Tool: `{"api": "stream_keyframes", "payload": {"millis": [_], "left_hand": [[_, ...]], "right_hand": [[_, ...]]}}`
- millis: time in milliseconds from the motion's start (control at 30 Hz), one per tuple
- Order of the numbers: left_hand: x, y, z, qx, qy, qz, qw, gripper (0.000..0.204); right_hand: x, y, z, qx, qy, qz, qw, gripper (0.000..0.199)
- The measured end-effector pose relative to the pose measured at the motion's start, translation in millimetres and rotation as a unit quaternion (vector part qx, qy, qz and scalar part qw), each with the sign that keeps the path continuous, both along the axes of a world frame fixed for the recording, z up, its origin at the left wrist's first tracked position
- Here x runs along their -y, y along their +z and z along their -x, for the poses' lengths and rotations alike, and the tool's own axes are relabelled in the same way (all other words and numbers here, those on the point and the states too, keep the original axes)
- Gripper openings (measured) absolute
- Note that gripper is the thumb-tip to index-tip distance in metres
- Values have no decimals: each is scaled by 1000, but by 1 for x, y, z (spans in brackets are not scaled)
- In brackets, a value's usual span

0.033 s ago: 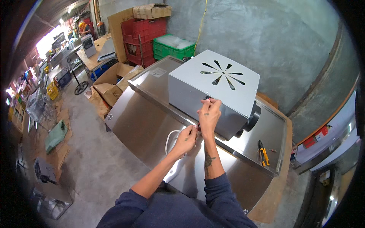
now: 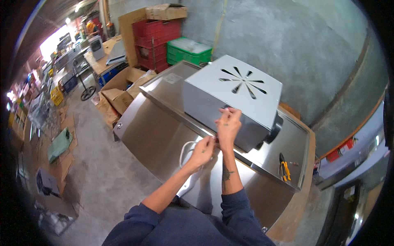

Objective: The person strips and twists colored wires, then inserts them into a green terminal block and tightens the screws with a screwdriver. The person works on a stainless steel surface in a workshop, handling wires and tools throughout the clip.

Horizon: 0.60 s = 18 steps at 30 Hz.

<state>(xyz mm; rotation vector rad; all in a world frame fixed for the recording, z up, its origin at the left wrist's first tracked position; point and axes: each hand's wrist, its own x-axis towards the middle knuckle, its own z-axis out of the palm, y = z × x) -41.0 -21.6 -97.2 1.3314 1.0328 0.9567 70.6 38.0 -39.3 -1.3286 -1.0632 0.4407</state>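
A light grey metal box [image 2: 230, 88] with petal-shaped slots in its top sits on a stainless steel panel [image 2: 152, 127]. My right hand [image 2: 228, 127] is closed, its fingertips pinched at a small dark part [image 2: 226, 107] on the box's front face. What exactly they grip is hidden. Lower and to the left, my left hand [image 2: 202, 151] pinches something small and dark reddish just below the box's front. Its kind cannot be made out. A white cable [image 2: 182, 155] loops beside the left hand. At the box's right end a round black part [image 2: 276, 128] sticks out.
Pliers with yellow handles [image 2: 285, 168] lie on the panel to the right. Behind stand a green crate [image 2: 188, 52] and red crates [image 2: 154, 45], along the grey wall. An open cardboard box [image 2: 117, 98] is on the floor at left. A person [image 2: 91, 28] is far back.
The view has shifted slightly, so the box appears a little farther right. Both hands keep nearly the same places against it.
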Motion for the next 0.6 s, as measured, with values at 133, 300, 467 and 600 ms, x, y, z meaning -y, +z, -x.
{"api": "stream_keyframes", "payload": {"millis": [133,300,467,600], "left_hand": [[-14,-43,-7,-13,32,-155,987,37],[-40,-26,-28,-12,16,-143,989,35],[-59,-27,-9,-20,-11,-123,992,37],[-57,-16,-1,3,-62,-148,987,33]], "right_hand": [[10,-20,-9,25,-41,-43,998,30],[19,-7,9,38,-152,-9,988,39],[-10,-18,22,96,-144,-9,985,33],[-14,-18,11,116,-134,30,984,36]]}}
